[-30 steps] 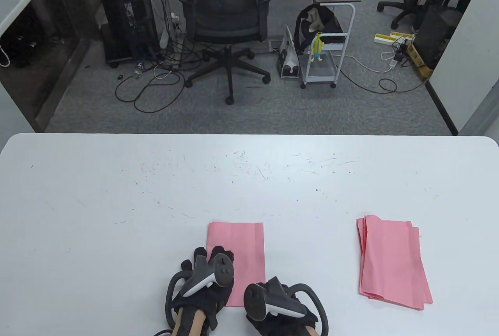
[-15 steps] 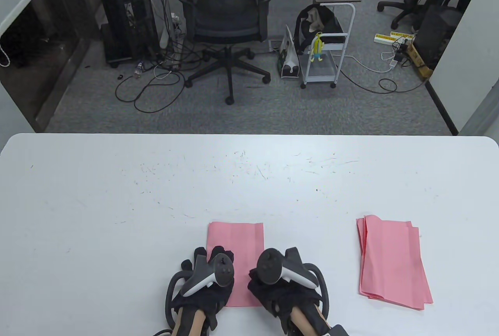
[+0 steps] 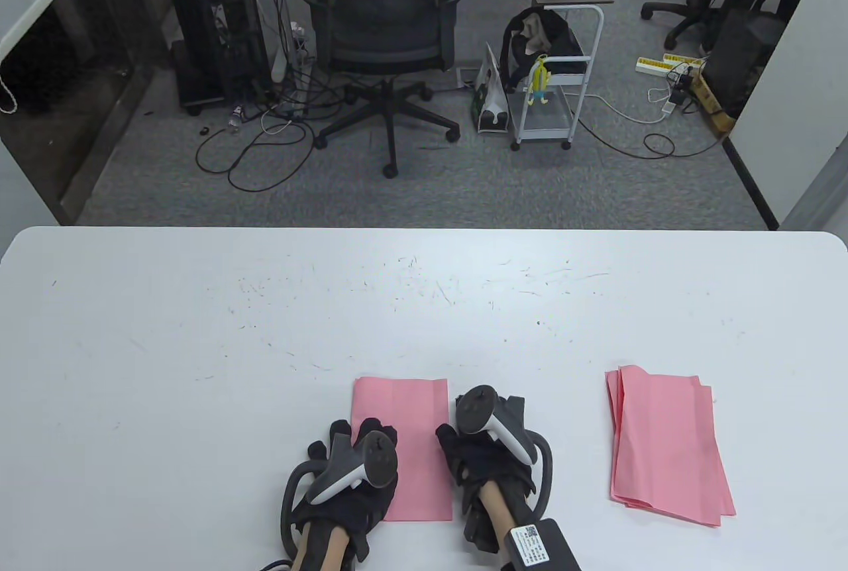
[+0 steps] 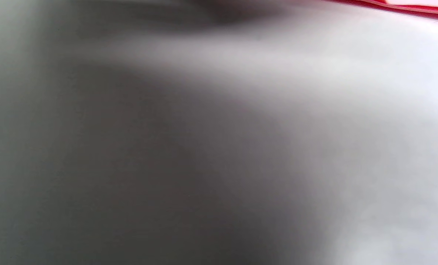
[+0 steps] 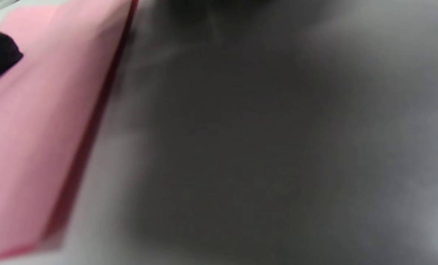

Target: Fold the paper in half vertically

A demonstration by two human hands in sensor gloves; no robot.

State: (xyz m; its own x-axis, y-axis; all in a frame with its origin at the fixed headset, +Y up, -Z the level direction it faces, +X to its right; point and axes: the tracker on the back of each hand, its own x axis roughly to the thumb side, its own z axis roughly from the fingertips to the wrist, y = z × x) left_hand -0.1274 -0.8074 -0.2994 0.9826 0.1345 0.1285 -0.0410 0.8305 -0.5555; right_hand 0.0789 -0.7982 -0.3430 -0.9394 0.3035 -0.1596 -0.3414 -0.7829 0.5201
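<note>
Folded pink paper [image 3: 405,438] lies flat near the front edge of the white table [image 3: 199,332], centre. Left hand [image 3: 344,471] rests on its left side, fingers laid flat; right hand [image 3: 487,452] sits just beside its right edge, though whether those fingers are straight or curled I can't tell under the tracker. A stack of pink sheets [image 3: 666,445] lies well apart to the right; both wrist views are blurred.

On the black box [image 3: 540,543] strapped at the right wrist there is a white label with a small square code and some lines of print, but the letters are too small to read.
</note>
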